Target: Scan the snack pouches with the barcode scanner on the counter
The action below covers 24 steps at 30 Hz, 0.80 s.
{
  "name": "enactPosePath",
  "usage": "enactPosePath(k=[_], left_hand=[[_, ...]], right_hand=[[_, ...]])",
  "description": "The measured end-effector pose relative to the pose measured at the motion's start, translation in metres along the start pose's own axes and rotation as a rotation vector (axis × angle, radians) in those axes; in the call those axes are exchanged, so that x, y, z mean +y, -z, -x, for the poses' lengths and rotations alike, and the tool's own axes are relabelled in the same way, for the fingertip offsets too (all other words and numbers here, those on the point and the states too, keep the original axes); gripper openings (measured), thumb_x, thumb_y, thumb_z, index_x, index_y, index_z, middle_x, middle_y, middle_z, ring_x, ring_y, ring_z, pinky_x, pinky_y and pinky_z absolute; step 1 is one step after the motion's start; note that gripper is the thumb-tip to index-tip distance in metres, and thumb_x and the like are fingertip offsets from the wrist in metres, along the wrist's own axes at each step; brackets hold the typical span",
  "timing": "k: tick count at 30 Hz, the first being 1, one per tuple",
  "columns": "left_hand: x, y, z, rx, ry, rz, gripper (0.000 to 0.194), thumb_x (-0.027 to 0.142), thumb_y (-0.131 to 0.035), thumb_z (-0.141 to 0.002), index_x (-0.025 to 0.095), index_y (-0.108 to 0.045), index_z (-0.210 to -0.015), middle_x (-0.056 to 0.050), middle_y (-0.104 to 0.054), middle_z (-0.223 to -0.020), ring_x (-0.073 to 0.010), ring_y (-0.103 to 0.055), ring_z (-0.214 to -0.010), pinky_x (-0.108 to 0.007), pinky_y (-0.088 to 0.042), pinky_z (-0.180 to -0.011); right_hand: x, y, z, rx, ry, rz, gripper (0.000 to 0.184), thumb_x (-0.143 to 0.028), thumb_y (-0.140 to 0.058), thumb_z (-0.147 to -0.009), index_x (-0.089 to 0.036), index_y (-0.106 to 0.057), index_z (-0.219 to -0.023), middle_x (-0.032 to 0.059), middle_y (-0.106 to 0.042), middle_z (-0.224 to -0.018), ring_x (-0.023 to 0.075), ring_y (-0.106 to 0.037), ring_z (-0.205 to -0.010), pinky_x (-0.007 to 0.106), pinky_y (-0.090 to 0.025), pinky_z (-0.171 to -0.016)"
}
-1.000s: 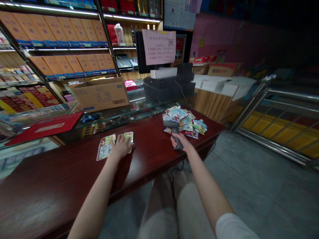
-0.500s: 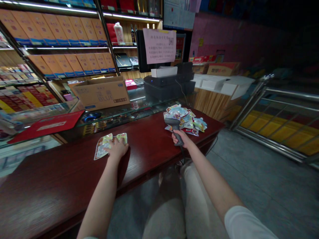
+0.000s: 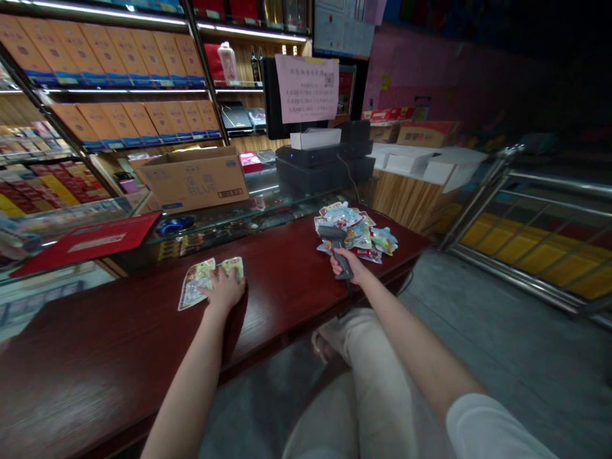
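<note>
My left hand [image 3: 224, 290] lies with fingers spread on a flat snack packet [image 3: 234, 262], partly covering it. Beside that, a second flat packet [image 3: 191, 290] rests on the dark red table [image 3: 119, 344], with my thumb side near its edge. My right hand [image 3: 348, 264] is wrapped round the handle of a grey barcode scanner [image 3: 332, 236], held over the table with its head pointing left. Just behind the scanner sits a pile of colourful snack packets [image 3: 356, 229]; part of the pile is hidden by it.
Behind the table runs a glass counter with a cardboard box [image 3: 196, 182], a red folder [image 3: 90, 242], a mouse [image 3: 176, 224] and a black monitor [image 3: 269, 102] bearing a pink sheet. A metal railing [image 3: 526, 255] stands at the right.
My left hand has slid a little to the left, drawing its packet against the other one. The scanner in my right hand has risen slightly. My legs have shifted below the table.
</note>
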State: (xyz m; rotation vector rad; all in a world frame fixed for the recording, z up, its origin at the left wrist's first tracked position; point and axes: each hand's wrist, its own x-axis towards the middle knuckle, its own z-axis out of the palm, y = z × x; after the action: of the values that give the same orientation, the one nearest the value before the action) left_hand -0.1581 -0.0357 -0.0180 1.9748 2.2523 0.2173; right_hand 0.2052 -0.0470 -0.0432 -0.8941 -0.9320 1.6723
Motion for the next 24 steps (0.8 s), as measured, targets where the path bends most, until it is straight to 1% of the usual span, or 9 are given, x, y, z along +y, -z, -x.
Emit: enactPosePath(k=[6, 9, 12, 15, 17, 18, 21, 22, 24], left_hand=[[0.001, 0.003, 0.001, -0.01, 0.005, -0.044, 0.057, 0.043, -0.031, -0.097, 0.02, -0.049, -0.146, -0.022, -0.026, -0.164, -0.046, -0.014, -0.152, -0.083, -0.015, -0.104], [0.004, 0.005, 0.003, 0.002, -0.014, -0.114, 0.056, 0.04, -0.033, -0.097, 0.017, -0.05, -0.145, -0.023, -0.029, -0.162, -0.0456, -0.018, -0.151, -0.08, -0.015, -0.107], [0.009, 0.005, 0.006, 0.073, -0.076, -0.18, 0.055, 0.033, -0.039, -0.095, 0.011, -0.05, -0.144, -0.025, -0.032, -0.16, -0.0433, -0.02, -0.151, -0.075, -0.012, -0.113], [0.016, 0.002, 0.008, 0.178, -0.186, -0.136, 0.052, 0.03, -0.044, -0.093, 0.012, -0.052, -0.141, -0.023, -0.038, -0.157, -0.0395, -0.023, -0.151, -0.07, -0.01, -0.117], [0.022, -0.002, 0.007, 0.209, -0.274, -0.018, 0.045, 0.03, -0.045, -0.093, 0.017, -0.057, -0.134, -0.02, -0.046, -0.153, -0.0363, -0.029, -0.149, -0.067, -0.01, -0.119], [0.026, -0.005, 0.007, 0.204, -0.324, 0.069, 0.042, 0.03, -0.046, -0.092, 0.018, -0.059, -0.13, -0.018, -0.051, -0.149, -0.0345, -0.034, -0.147, -0.064, -0.013, -0.12], [0.045, -0.016, 0.001, 0.139, -0.494, 0.42, 0.033, 0.03, -0.052, -0.089, 0.02, -0.064, -0.117, -0.014, -0.065, -0.129, -0.0281, -0.056, -0.128, -0.051, -0.034, -0.116], [0.055, -0.021, -0.001, 0.115, -0.543, 0.551, 0.03, 0.03, -0.054, -0.087, 0.021, -0.065, -0.113, -0.013, -0.068, -0.122, -0.0263, -0.062, -0.119, -0.047, -0.042, -0.11], [0.079, -0.029, -0.009, 0.074, -0.587, 0.793, 0.025, 0.032, -0.062, -0.082, 0.021, -0.067, -0.105, -0.011, -0.072, -0.109, -0.025, -0.068, -0.104, -0.043, -0.051, -0.101]], right_hand=[[0.001, -0.005, 0.01, 0.03, 0.139, -0.063, 0.031, -0.043, -0.07, -0.074, -0.022, -0.048, -0.075, -0.0069, -0.047, -0.051, 0.007, -0.034, -0.038, 0.022, -0.031, -0.039], [0.003, -0.008, 0.014, 0.023, 0.199, -0.079, 0.032, -0.043, -0.072, -0.073, -0.022, -0.049, -0.08, -0.007, -0.05, -0.054, 0.0071, -0.036, -0.037, 0.023, -0.033, -0.038], [0.004, -0.011, 0.016, 0.018, 0.23, -0.069, 0.033, -0.044, -0.073, -0.073, -0.022, -0.049, -0.082, -0.0061, -0.051, -0.056, 0.0073, -0.039, -0.037, 0.023, -0.035, -0.038], [0.003, -0.014, 0.021, 0.05, 0.278, -0.066, 0.032, -0.043, -0.072, -0.074, -0.021, -0.051, -0.084, -0.0052, -0.052, -0.058, 0.0073, -0.039, -0.037, 0.023, -0.034, -0.038], [0.0, -0.014, 0.026, 0.081, 0.317, -0.066, 0.03, -0.041, -0.071, -0.075, -0.021, -0.052, -0.087, -0.0051, -0.052, -0.059, 0.0074, -0.038, -0.037, 0.024, -0.034, -0.038], [-0.003, -0.013, 0.029, 0.097, 0.341, -0.067, 0.03, -0.041, -0.07, -0.075, -0.021, -0.053, -0.09, -0.0052, -0.051, -0.059, 0.0076, -0.038, -0.038, 0.024, -0.033, -0.039], [-0.017, -0.009, 0.039, 0.145, 0.423, -0.06, 0.032, -0.041, -0.069, -0.076, -0.022, -0.056, -0.099, -0.0059, -0.048, -0.059, 0.0081, -0.036, -0.039, 0.026, -0.032, -0.039], [-0.023, -0.007, 0.043, 0.161, 0.451, -0.055, 0.033, -0.041, -0.069, -0.076, -0.022, -0.056, -0.1, -0.006, -0.047, -0.059, 0.0082, -0.035, -0.039, 0.026, -0.032, -0.039], [-0.036, -0.004, 0.048, 0.193, 0.507, -0.051, 0.033, -0.041, -0.069, -0.077, -0.023, -0.056, -0.101, -0.0061, -0.046, -0.059, 0.0082, -0.035, -0.039, 0.027, -0.032, -0.039]])
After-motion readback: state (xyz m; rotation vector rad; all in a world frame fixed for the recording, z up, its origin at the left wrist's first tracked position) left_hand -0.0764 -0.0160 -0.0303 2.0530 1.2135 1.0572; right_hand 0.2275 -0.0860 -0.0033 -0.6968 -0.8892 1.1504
